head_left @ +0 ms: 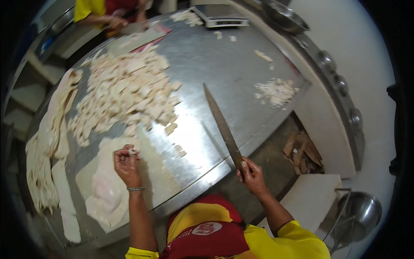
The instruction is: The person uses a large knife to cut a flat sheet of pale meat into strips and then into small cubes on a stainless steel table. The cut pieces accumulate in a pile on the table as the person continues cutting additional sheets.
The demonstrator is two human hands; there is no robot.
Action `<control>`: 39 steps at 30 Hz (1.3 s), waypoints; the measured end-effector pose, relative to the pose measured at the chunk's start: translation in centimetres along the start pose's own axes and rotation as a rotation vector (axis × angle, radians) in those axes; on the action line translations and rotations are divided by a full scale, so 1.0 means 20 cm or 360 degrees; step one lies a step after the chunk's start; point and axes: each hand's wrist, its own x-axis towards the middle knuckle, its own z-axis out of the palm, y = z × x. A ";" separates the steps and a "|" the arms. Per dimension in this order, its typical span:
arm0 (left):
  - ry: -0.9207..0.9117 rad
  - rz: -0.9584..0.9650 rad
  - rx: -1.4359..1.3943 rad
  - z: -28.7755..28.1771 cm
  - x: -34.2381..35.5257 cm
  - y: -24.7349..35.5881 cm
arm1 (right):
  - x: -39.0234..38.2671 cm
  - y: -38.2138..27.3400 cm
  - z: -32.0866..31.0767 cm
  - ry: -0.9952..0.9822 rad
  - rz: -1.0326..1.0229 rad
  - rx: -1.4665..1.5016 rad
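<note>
Steel desk (224, 73) carries a flat pale dough sheet (108, 185) at its near edge, a heap of cut pieces (125, 93) behind it. Left hand (126, 163) rests on the sheet, fingers curled, pinching a small scrap, probably steadying it. Right hand (251, 175) is closed around the handle of a long knife (222, 125), blade angled up-left over bare desk, clear of the sheet. Both forearms bent inward.

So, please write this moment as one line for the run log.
left hand: pinching small pale scrap over flat pale dough sheet | right hand: gripping long steel knife, blade above steel table
</note>
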 end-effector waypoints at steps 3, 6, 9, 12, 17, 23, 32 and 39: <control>-0.0060 0.0241 -0.0136 0.46 0.16 0.17 | -0.05 0.03 -0.18 0.0540 -0.0091 0.0298; -0.0183 0.0265 -0.0370 0.89 0.25 0.28 | -0.11 0.06 -0.38 0.0932 -0.0277 0.0290; -0.0407 0.1083 -0.0106 1.48 0.25 0.20 | -0.15 0.06 -0.50 0.1114 -0.0329 0.0284; -0.1914 0.0383 0.1185 1.80 0.08 -0.06 | -0.20 0.06 -0.53 0.1187 -0.0259 0.0254; -0.1584 0.0312 0.0702 1.44 -0.10 -0.35 | -0.25 0.21 -0.57 0.1237 -0.0082 0.0148; -0.0356 0.0381 0.1231 0.17 -0.17 -0.28 | -0.17 0.31 -0.41 0.0750 -0.0045 -0.0173; 0.1098 -0.0604 0.1904 -1.21 -0.67 0.09 | 0.14 0.04 0.16 -0.0298 -0.0511 -0.0507; 0.1182 -0.0610 0.0504 -1.35 -0.54 0.10 | 0.17 -0.15 0.51 -0.0864 -0.0397 -0.0945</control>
